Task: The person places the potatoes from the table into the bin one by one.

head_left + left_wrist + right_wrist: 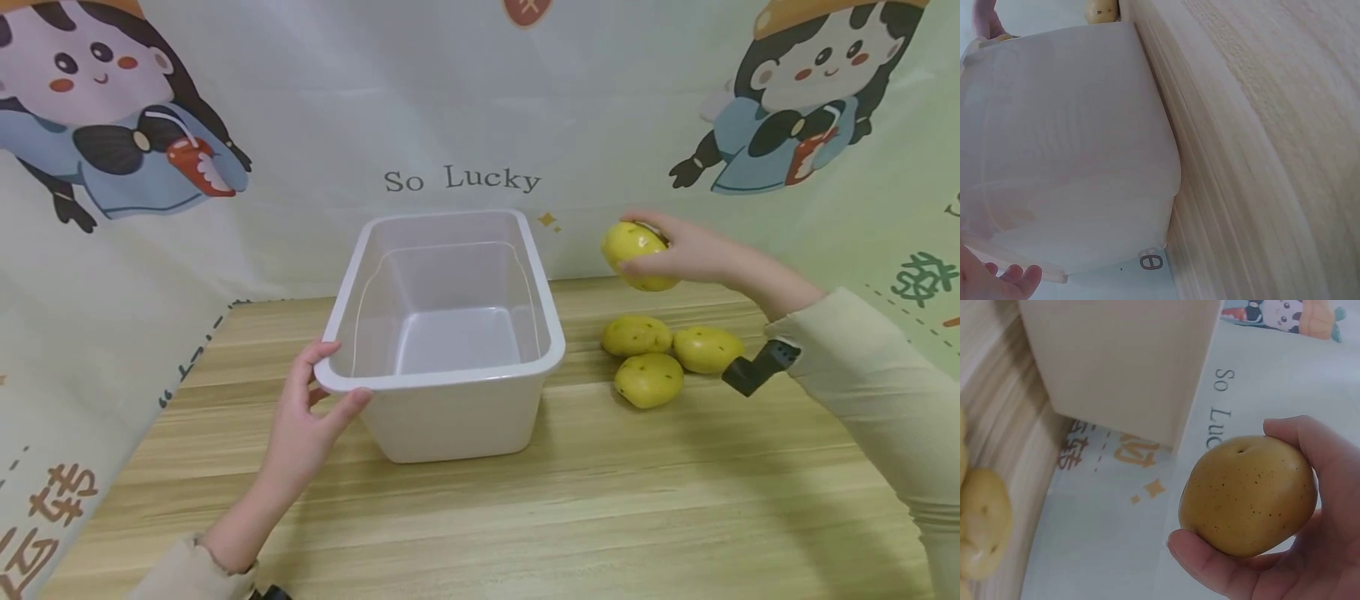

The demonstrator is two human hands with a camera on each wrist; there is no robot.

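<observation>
My left hand (303, 417) grips the near left corner of a white plastic bin (450, 382), thumb and fingers on its rim. Inside, the visible bottom of the bin is bare. Raised to the right of the bin, my right hand (675, 246) holds a yellow-brown potato (630, 242) between thumb and fingers. Small dark specks cover this potato (1247, 494) in the right wrist view. Below that hand, three more potatoes lie close together on the table: one at the back (636, 335), one in front (649, 381) and one to the right (707, 348).
The bin stands on a wood-grain table (480, 533). A pale printed cloth (315, 150) with cartoon figures and lettering hangs behind it and along the sides. A black wrist strap piece (761, 367) sticks out from the right sleeve.
</observation>
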